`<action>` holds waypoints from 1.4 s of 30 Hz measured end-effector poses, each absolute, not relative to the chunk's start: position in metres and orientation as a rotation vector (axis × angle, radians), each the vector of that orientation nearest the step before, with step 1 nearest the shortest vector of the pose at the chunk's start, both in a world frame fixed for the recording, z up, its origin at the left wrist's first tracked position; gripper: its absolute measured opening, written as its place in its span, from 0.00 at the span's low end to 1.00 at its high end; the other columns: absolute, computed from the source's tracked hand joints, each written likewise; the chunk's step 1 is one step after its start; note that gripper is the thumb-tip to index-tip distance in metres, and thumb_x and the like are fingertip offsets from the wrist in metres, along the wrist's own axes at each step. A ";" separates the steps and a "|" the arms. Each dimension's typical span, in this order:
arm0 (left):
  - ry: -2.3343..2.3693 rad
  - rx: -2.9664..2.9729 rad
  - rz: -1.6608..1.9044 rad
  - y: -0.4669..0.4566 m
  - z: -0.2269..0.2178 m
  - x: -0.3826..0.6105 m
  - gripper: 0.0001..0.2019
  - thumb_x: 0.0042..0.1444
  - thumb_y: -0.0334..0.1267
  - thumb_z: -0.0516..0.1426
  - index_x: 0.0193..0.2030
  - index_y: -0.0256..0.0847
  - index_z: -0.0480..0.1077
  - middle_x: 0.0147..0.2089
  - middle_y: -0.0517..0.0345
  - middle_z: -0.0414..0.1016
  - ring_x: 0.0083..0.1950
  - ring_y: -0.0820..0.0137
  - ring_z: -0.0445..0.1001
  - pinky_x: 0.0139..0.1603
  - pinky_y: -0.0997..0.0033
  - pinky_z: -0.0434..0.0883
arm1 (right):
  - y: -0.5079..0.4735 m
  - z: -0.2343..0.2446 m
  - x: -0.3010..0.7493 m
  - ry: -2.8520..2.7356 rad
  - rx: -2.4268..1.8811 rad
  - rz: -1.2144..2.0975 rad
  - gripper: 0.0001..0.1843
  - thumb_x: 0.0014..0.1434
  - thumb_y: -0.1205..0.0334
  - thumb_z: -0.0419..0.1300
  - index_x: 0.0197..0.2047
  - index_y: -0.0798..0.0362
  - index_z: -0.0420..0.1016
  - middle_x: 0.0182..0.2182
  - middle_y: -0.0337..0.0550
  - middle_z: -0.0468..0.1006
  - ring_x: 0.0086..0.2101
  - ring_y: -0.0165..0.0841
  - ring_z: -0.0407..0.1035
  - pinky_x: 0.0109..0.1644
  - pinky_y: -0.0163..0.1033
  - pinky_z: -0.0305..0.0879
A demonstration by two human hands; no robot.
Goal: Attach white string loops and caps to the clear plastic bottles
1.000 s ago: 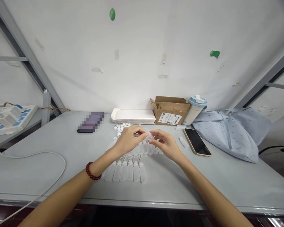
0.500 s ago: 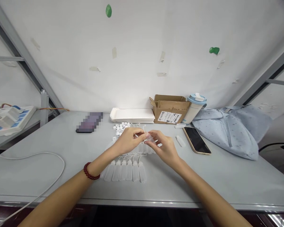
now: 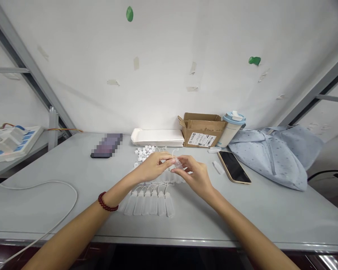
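Note:
A small translucent plastic bottle (image 3: 178, 164) is held up between both hands, over the middle of the table. My right hand (image 3: 197, 175) pinches its body between thumb and fingers. At the bottle's top, the thumb and fingertips of my left hand (image 3: 153, 167) are closed around the neck, where a thin white curved tube (image 3: 175, 151) sticks up. The fingers partly hide the neck. Below the hands lies a row of similar bottles (image 3: 153, 204) with thin tubes at their tops, and more lie behind it, partly covered. White caps (image 3: 144, 153) are heaped behind my left hand.
A stack of white flat packets (image 3: 157, 137), an open cardboard box (image 3: 204, 129) and a blue-lidded cup (image 3: 231, 129) stand along the wall. Right are a loose bottle (image 3: 218, 167), a phone (image 3: 235, 167) and a blue bag (image 3: 273, 155). Left are another phone (image 3: 105, 146) and a white cable (image 3: 70, 187).
Both hands keep their grip on the bottle and have barely moved. The bottle and its tube have tilted slightly, and the tube's tip now sits a little further right.

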State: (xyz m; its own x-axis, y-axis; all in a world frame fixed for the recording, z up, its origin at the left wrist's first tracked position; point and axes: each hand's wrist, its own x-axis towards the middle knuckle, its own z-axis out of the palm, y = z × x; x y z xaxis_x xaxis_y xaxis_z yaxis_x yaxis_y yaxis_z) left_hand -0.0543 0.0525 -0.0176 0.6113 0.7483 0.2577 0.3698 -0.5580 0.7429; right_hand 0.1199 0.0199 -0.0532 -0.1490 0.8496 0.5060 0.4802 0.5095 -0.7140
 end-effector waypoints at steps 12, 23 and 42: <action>0.913 2.033 0.795 0.056 -0.022 -0.054 0.13 0.59 0.41 0.50 0.37 0.39 0.74 0.37 0.57 0.76 0.38 0.69 0.71 0.35 0.72 0.67 | 0.021 -0.055 0.119 -1.700 -1.073 0.637 0.14 0.56 0.54 0.59 0.42 0.53 0.69 0.31 0.44 0.78 0.27 0.31 0.72 0.27 0.35 0.69; 0.977 2.010 0.861 0.054 -0.021 -0.054 0.12 0.58 0.40 0.52 0.35 0.39 0.75 0.36 0.58 0.77 0.37 0.70 0.71 0.35 0.73 0.67 | 0.020 -0.054 0.119 -1.634 -1.065 0.697 0.13 0.56 0.56 0.59 0.42 0.54 0.70 0.33 0.47 0.78 0.29 0.33 0.74 0.30 0.37 0.70; 0.857 2.824 0.950 0.032 -0.023 -0.052 0.15 0.56 0.38 0.57 0.49 0.38 0.65 0.50 0.49 0.69 0.53 0.59 0.64 0.49 0.57 0.68 | 0.021 -0.051 0.116 -1.344 -1.071 1.027 0.16 0.47 0.53 0.66 0.33 0.57 0.72 0.26 0.41 0.76 0.26 0.29 0.70 0.26 0.34 0.68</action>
State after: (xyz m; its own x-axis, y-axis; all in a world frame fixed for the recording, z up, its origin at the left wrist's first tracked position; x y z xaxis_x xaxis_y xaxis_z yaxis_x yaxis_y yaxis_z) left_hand -0.0520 0.0318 -0.0230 0.6594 0.5159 0.5468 0.4904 -0.8465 0.2072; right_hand 0.1163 0.0214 -0.0507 -0.0126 0.9753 0.2206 0.0432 0.2210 -0.9743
